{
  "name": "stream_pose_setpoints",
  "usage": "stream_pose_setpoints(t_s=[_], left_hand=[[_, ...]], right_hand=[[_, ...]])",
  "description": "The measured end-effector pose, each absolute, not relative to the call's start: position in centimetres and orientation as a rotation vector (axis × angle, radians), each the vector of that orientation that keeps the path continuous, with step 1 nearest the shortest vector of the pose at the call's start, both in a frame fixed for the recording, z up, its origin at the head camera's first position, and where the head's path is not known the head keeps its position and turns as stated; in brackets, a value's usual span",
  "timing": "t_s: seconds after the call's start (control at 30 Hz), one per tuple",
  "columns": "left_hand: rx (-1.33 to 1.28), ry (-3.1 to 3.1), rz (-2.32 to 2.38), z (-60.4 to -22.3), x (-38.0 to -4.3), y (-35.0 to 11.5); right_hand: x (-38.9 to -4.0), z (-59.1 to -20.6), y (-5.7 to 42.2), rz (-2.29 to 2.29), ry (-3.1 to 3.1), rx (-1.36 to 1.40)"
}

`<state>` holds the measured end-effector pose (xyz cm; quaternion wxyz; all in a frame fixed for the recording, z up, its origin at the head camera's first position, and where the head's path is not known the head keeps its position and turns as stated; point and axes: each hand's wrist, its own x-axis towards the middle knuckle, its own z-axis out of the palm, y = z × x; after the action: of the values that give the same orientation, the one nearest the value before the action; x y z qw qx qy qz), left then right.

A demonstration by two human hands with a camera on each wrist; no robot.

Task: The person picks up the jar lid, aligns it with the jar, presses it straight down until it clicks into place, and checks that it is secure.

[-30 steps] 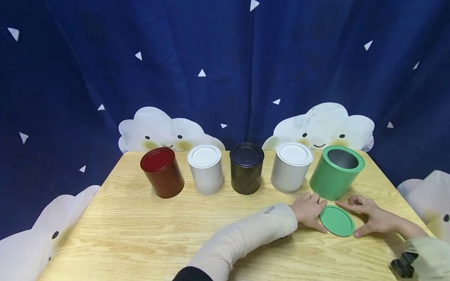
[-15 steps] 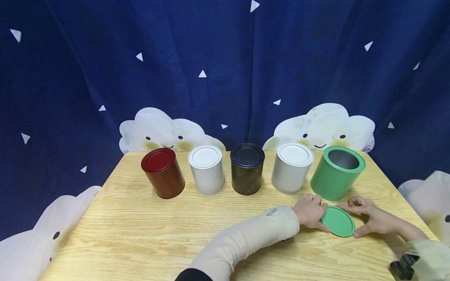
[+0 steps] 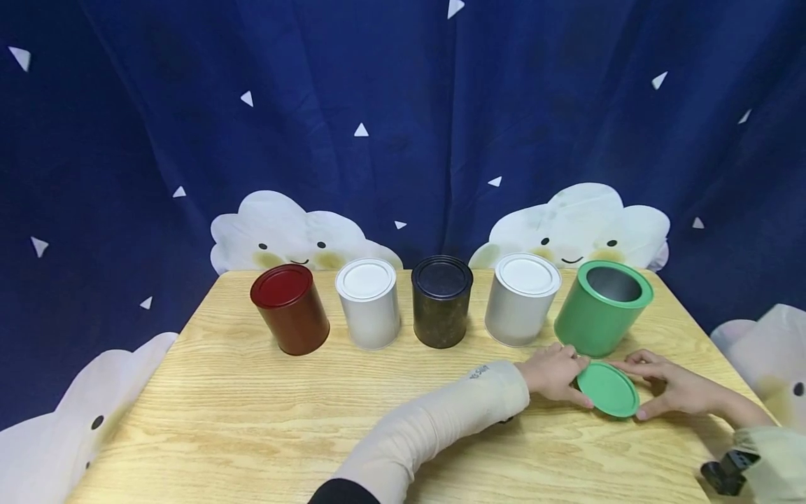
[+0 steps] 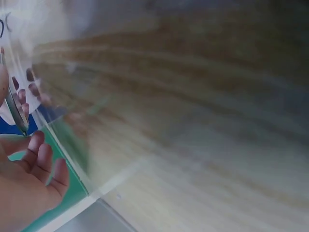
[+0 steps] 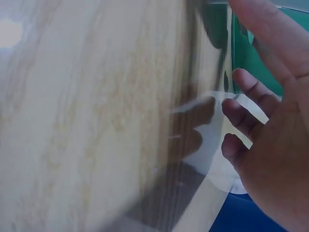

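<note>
The round green lid (image 3: 608,389) is held by its edges between both hands in the head view, close over the table in front of the open green can (image 3: 598,315). My left hand (image 3: 557,376) pinches its left edge, with the thumb at the near side. On the right edge are the thumb and index finger of my right hand (image 3: 676,390). The left wrist view shows the lid (image 4: 16,111) edge-on at the fingers of the left hand (image 4: 34,179), its lower fingers loosely curled. In the right wrist view the right hand (image 5: 275,111) is beside the green can (image 5: 256,58).
Left of the green can stand a white can (image 3: 521,308), a black can (image 3: 442,308), another white can (image 3: 371,308) and a dark red can (image 3: 294,315), all with lids on. They line the back of the wooden table (image 3: 252,420). A blue curtain (image 3: 403,105) hangs behind.
The green lid has come up off the table and moved slightly toward the green can. Both hands have closed in on its edges and moved with it. The cans have stayed in place.
</note>
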<state>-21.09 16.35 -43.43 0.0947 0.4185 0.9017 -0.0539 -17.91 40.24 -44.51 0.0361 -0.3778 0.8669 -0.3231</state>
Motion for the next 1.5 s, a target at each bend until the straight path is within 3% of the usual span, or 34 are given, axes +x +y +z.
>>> stream_pose_setpoints(t_s=[0.73, 1.5], left_hand=[[1.476, 2.553, 0.29, -40.0, -22.9, 14.6], [1.465, 2.678, 0.785, -36.5, -23.3, 13.4]], right_hand=[[-16.9, -40.8, 39.6, -0.959, 2.786, -0.967], [-17.6, -36.7, 39.3, -0.934, 3.009, -1.121]])
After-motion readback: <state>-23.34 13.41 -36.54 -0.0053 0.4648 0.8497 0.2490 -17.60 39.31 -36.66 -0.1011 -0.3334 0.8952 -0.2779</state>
